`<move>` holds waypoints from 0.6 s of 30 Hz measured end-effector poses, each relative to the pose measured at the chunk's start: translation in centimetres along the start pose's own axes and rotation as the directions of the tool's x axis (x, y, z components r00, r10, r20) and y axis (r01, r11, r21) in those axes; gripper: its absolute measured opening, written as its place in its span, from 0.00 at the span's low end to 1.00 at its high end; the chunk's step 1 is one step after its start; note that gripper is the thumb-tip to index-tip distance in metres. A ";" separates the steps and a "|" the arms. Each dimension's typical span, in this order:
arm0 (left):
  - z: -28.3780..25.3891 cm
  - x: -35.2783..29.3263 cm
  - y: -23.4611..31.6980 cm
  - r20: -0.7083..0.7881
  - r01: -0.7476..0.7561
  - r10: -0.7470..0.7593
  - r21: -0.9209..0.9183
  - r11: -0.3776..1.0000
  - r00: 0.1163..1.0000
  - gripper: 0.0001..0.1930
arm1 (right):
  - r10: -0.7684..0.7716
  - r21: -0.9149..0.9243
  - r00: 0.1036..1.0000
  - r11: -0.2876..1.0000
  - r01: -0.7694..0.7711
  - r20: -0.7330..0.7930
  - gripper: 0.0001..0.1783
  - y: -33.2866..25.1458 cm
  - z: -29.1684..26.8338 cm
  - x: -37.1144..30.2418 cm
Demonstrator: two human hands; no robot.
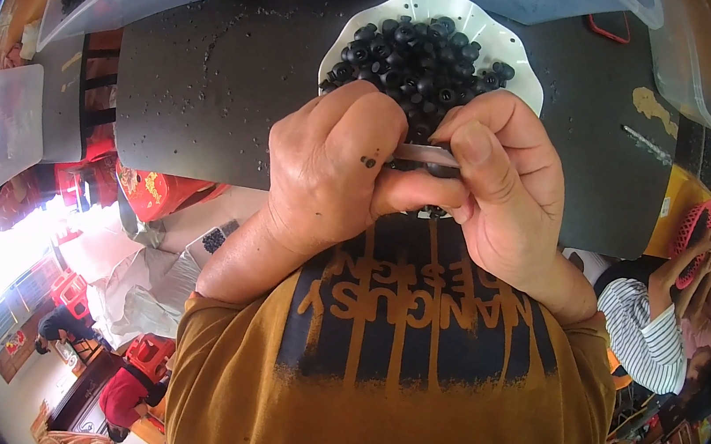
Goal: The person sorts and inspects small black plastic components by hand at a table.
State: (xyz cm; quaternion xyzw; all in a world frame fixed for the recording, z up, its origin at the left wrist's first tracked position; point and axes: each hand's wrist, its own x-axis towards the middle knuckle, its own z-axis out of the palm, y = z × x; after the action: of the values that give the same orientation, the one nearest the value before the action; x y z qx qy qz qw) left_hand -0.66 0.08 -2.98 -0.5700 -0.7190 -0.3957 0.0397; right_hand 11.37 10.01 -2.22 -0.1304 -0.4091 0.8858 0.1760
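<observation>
Both my hands are held together over the near side of a white, wavy-rimmed plate, which is heaped with small round black parts that look like rubber or plastic. My left hand is closed in a fist around one end of a thin, flat, pale strip. At the strip's other end, my right hand is closed in a pinch, thumb against fingers. Dark pieces show just below the strip, between the hands; my fingers hide what the right hand grips. Black specks stick to my left hand.
The dark tabletop is scattered with black crumbs. Clear plastic bins stand along its far side, one with black bits. A red-edged phone and a thin pale stick lie on the right. A person in a striped sleeve sits at right.
</observation>
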 end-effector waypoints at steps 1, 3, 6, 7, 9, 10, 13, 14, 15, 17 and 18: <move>0.0 0.0 -0.1 0.013 0.011 -0.011 -0.005 1.000 1.000 0.27 | 0.005 -0.001 1.000 1.000 -0.005 -0.002 0.10 0.0 0.0 0.1; -0.1 0.0 0.0 0.024 0.019 -0.019 -0.007 1.000 1.000 0.26 | 0.007 -0.002 1.000 1.000 -0.007 -0.001 0.10 -0.1 0.3 0.3; -0.5 0.0 0.2 0.054 -0.042 0.038 0.075 0.996 0.998 0.25 | 0.016 0.055 0.999 0.998 -0.014 -0.033 0.08 -0.3 0.8 0.5; -0.8 -0.1 0.3 0.081 0.005 -0.006 0.016 1.000 0.997 0.24 | 0.033 0.004 0.999 0.999 -0.033 -0.035 0.08 -0.3 0.6 0.4; -1.3 0.0 0.5 0.113 0.091 -0.075 -0.141 0.986 0.991 0.22 | 0.022 -0.050 1.000 0.998 -0.023 -0.015 0.08 -0.3 0.4 0.2; -1.6 0.3 1.0 0.109 0.153 -0.134 -0.187 0.970 0.985 0.21 | 0.040 -0.098 0.997 0.994 -0.047 -0.069 0.08 -0.2 0.6 0.2; -2.1 1.0 2.1 0.197 0.369 -0.325 -0.257 0.893 0.925 0.17 | 0.029 -0.151 0.997 0.988 -0.039 -0.066 0.08 0.0 0.5 0.1; -2.6 1.2 2.2 0.276 0.441 -0.371 -0.262 0.859 0.887 0.15 | 0.021 -0.158 0.999 0.987 -0.027 -0.040 0.08 -0.2 0.5 0.1; -3.0 1.3 2.3 0.264 0.435 -0.371 -0.252 0.865 0.890 0.15 | 0.015 -0.156 1.000 0.988 -0.018 -0.023 0.08 -0.3 0.7 0.0; -3.4 1.2 2.2 0.375 0.510 -0.397 -0.280 0.813 0.838 0.15 | -0.006 -0.265 1.000 0.964 0.007 0.006 0.09 -0.6 1.0 -0.2; -4.0 1.6 2.3 0.410 0.533 -0.391 -0.328 0.780 0.824 0.13 | -0.014 -0.264 1.000 0.964 0.018 0.015 0.09 -0.8 1.0 -0.2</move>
State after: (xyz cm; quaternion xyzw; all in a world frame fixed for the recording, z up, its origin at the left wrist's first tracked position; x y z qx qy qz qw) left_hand -0.87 -0.99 1.78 -0.4237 -0.7294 -0.4435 -0.3028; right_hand 11.35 9.74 -0.99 -0.1437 -0.5256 0.8227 0.1617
